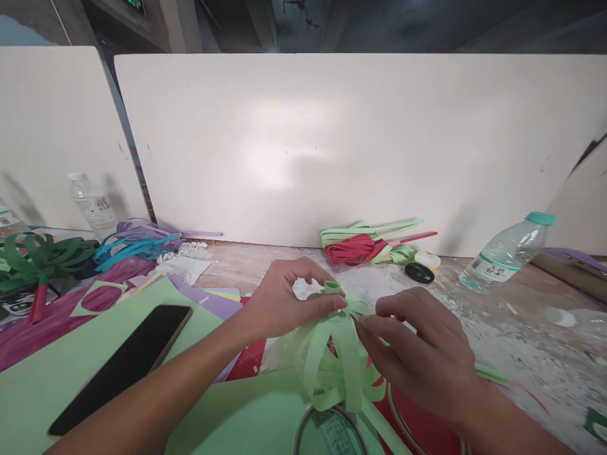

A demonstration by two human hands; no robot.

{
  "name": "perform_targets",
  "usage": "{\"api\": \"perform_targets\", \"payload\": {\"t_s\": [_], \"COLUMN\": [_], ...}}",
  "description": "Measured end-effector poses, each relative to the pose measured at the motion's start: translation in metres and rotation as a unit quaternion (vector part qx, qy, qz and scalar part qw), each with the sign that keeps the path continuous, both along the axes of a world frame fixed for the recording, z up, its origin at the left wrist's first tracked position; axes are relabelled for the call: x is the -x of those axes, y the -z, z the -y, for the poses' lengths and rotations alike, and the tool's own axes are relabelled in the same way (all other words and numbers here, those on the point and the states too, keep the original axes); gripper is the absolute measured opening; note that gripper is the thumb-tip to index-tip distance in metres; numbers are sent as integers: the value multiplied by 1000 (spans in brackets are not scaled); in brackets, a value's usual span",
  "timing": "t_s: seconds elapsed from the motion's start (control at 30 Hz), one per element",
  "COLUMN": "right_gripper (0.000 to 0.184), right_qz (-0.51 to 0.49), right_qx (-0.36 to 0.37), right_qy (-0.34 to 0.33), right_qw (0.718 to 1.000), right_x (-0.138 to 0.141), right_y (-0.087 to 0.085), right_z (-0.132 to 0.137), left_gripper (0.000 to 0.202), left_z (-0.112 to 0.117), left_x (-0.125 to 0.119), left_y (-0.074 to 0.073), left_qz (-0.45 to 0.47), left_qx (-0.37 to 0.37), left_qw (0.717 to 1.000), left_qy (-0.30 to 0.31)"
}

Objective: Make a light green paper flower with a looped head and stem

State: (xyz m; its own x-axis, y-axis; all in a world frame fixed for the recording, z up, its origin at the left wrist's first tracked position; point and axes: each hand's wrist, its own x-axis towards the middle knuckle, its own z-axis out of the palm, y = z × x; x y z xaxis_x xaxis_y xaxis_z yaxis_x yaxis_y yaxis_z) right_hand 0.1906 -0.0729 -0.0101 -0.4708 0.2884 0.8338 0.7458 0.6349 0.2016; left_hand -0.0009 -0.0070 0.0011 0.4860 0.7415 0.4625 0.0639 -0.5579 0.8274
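My left hand (284, 300) is closed around the rolled top of a light green paper-strip flower (334, 360), pinching it between thumb and fingers. My right hand (417, 354) is curled beside it, its fingertips pinching one of the green strips near the top. The looped strips hang down over green and red paper sheets (237, 417) at the near edge of the table.
A black phone (126, 363) lies on a green sheet at the left. Finished paper flowers (42, 256) and a water bottle (92, 205) stand at the far left. Green and red strip bundles (365, 243), a black lid (420, 273) and a tilted bottle (507, 253) lie by the white board (360, 139).
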Motion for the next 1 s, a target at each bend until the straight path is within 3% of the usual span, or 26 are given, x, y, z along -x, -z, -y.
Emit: {"api": "perform_targets", "payload": {"t_s": [1.0], "right_gripper": [21], "right_qz": [-11], "right_qx": [-22], "right_qy": [2], "right_qw": [1000], "right_x": [1], "right_y": [-1], "right_z": [-1], "left_gripper": [15], "left_z": [10], "left_x": [-2], "left_y": [-9], "left_qz": [-21], "left_qx": [-15], "left_qw": [1000], "left_qy": [-9]}}
